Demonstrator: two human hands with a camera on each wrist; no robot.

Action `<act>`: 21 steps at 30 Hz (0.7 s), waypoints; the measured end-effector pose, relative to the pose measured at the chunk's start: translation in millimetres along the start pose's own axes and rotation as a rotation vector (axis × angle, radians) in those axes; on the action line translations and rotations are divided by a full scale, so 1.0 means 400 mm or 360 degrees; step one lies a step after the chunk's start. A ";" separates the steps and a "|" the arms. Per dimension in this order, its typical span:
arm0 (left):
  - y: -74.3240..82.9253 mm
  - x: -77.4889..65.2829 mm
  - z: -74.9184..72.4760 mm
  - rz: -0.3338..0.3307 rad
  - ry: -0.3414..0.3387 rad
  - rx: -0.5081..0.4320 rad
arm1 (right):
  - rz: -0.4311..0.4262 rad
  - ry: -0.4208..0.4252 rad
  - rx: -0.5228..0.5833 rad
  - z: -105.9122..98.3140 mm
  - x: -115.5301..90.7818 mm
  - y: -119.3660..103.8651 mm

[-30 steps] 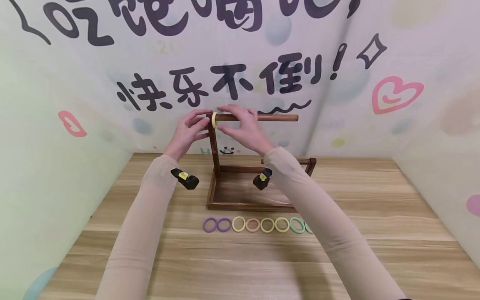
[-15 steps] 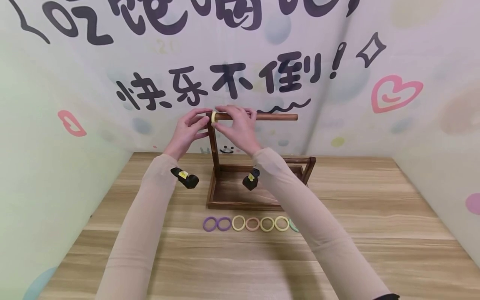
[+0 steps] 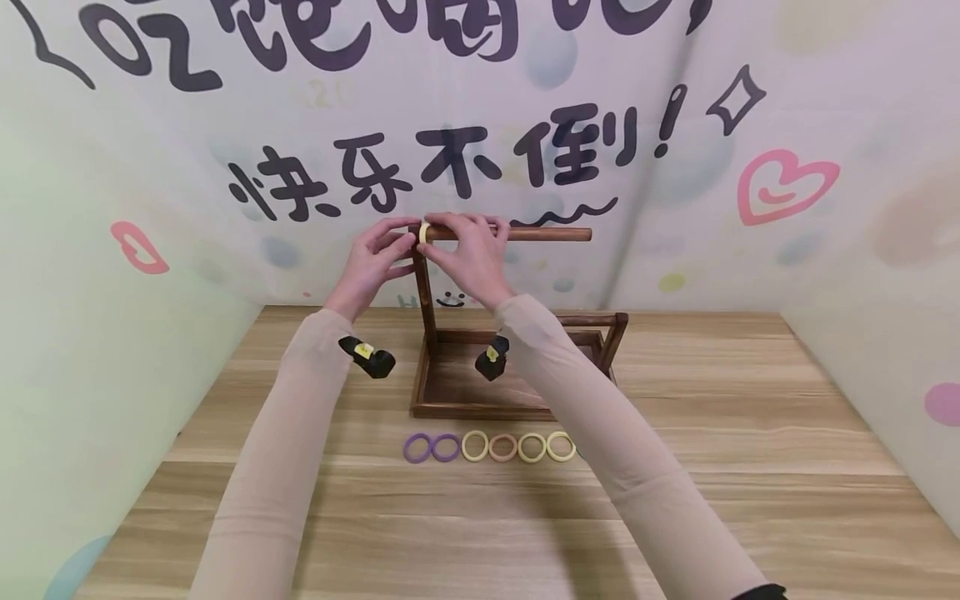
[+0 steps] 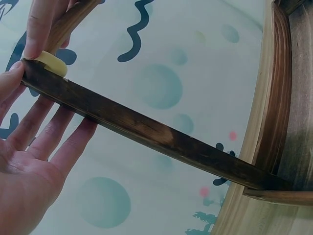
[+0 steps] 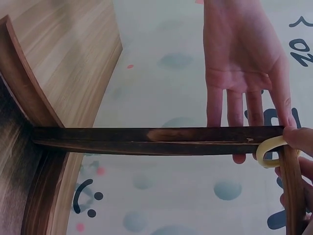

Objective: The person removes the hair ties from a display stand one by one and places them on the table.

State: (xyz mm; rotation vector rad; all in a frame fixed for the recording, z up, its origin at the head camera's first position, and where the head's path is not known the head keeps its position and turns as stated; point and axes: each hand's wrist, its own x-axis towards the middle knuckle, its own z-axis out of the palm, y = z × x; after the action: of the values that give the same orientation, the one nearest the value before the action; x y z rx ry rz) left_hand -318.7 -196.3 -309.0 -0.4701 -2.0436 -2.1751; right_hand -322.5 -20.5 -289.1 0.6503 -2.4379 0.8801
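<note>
A dark wooden stand has an upright post (image 3: 425, 304) and a round bar (image 3: 551, 234) running right from its top. A pale yellow ring (image 3: 423, 234) encircles the bar at its left end, right against the post. My right hand (image 3: 474, 257) pinches this ring between thumb and fingers; in the right wrist view the yellow ring (image 5: 264, 152) hangs round the bar. With thumb on one side and fingers behind, my left hand (image 3: 370, 262) holds the post's top. In the left wrist view its fingers (image 4: 61, 129) lie nearly straight behind the post (image 4: 146, 131).
The stand's tray base (image 3: 480, 411) rests on the wooden table (image 3: 375, 517). Before it lies a row of rings: two purple rings (image 3: 417, 434), yellow rings (image 3: 475, 432) and a pink ring (image 3: 503, 434). My right forearm covers the row's right end. A printed wall (image 3: 675, 250) stands behind.
My right hand has moved left along the bar, bringing the yellow ring up against the post. The right forearm now hides the green rings. My left hand stays at the post.
</note>
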 end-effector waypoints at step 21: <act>0.005 -0.004 -0.002 0.0018 -0.0028 0.0030 | -0.0063 0.0031 0.0040 -0.025 -0.009 0.009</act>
State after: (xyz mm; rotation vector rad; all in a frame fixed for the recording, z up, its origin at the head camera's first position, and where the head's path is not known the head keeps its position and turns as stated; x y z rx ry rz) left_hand -316.6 -197.4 -307.7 -0.4996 -2.0635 -2.1508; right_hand -319.1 -10.1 -285.9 0.6933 -2.3919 0.8986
